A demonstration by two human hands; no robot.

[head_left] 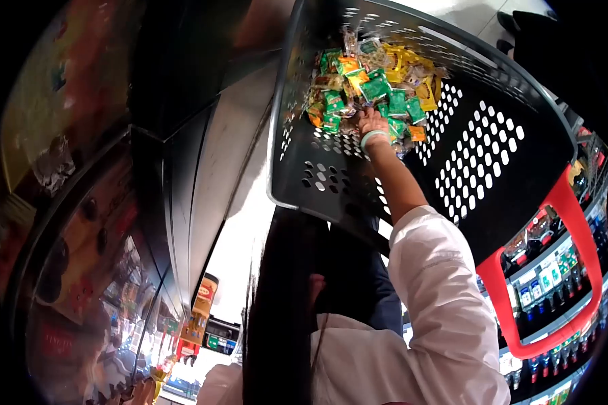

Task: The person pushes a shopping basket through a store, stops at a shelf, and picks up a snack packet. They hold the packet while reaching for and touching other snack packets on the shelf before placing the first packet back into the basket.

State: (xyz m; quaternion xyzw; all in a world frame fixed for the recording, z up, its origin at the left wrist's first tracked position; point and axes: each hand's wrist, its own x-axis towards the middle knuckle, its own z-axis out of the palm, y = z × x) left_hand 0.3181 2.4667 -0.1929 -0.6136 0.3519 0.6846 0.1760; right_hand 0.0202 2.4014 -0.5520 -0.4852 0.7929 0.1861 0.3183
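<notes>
My right hand [373,123] reaches down into a black perforated shopping basket [473,152]. Its fingers are slightly apart and bent, touching the near side of a pile of small wrapped packets; nothing is visibly held, though the fingertips are partly hidden. Green packets [375,86] lie just beyond the fingers, with yellow ones [394,62] farther back and an orange one [417,133] to the right. A pale band [373,137] circles my right wrist. My left hand cannot be made out; part of a white left sleeve [219,386] shows at the bottom.
The basket's red handle [586,236] hangs at the right, before shelves of bottles [554,297]. A dark panelled unit [175,202] runs along the left. Dark hair [280,304] hangs across the lower middle. Another person's dark clothing [554,61] shows at the upper right.
</notes>
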